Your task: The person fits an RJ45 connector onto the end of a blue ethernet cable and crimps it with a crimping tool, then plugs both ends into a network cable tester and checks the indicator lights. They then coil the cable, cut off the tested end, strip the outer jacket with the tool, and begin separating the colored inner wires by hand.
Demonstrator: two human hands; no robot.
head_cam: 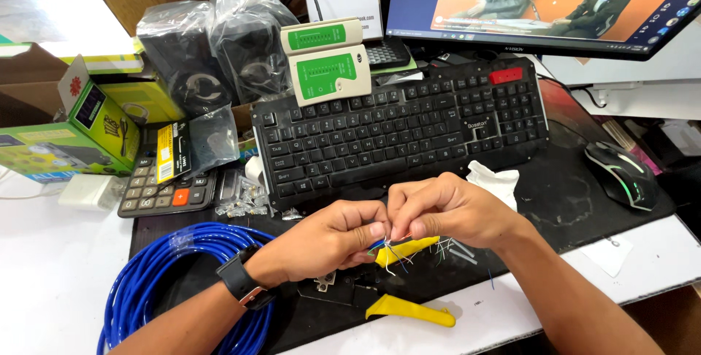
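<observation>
My left hand [332, 238] pinches the stripped end of the blue network cable [376, 245], and a black watch sits on that wrist. My right hand [445, 209] meets it from the right, its fingertips on the thin coloured wires [394, 251] that fan out of the cable end. The rest of the blue cable lies coiled [157, 275] at lower left. Under my hands lies a crimping tool with yellow handles [409, 310] on the black desk mat [569, 194].
A black keyboard [401, 129] lies behind my hands, with a white and green cable tester [328, 70] at its top left. A calculator [164, 187], clear plugs [241, 198], bagged speakers [219, 48] and green boxes [95, 118] stand left. A mouse [624, 172] and monitor [540, 5] are right.
</observation>
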